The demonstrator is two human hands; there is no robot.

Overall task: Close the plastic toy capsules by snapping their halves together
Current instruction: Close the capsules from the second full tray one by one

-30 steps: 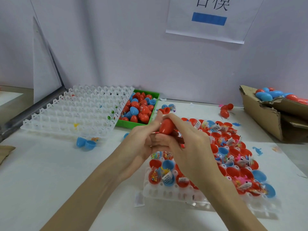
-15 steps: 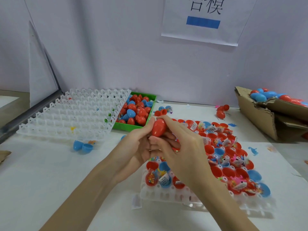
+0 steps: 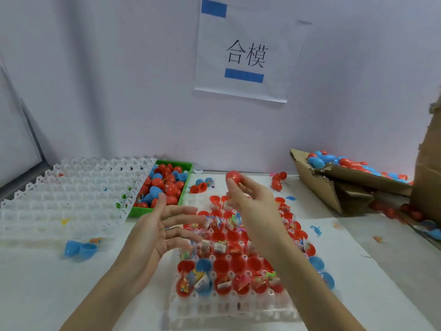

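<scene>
White bench (image 3: 43, 283) surface carries the work, backed by a pale wall with a paper sign (image 3: 245, 53). At my right hand (image 3: 253, 204) the grip is a fingertip pinch on one closed red capsule (image 3: 233, 177), raised above the far edge of the filled tray (image 3: 229, 309). My left hand (image 3: 155, 232) holds nothing, fingers straight and spread, just left of that tray. Its cells hold open red and blue halves with small toys inside. Far left lies a clear tray (image 3: 71, 199) beside a green bin (image 3: 186, 185) of capsules. Two blue halves (image 3: 80, 248) lie near left. A cardboard box (image 3: 334, 185) of capsules sits far right.
</scene>
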